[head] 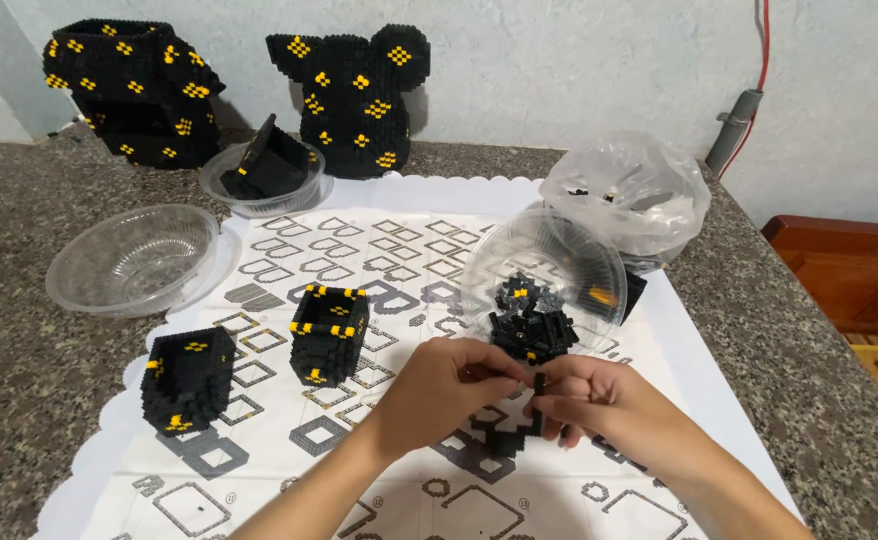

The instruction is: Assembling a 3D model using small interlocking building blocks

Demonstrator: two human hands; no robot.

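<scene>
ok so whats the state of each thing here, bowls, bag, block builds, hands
left hand: grip pinched on a small black piece
right hand: grip pinched on a black block strip
tilted clear bowl: on its side, black blocks inside
left clear bowl: upright, empty
back clear bowl: upright, holds a black part
plastic bag: open, crumpled
two black cubes: upright, open-topped
two large builds: leaning on the wall

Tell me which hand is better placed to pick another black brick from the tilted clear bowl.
Probably the right hand. It sits almost directly below the tilted clear bowl and its heap of black bricks, while the left hand lies farther left. Both hands pinch the small black assembly, so one must let go first.
</scene>
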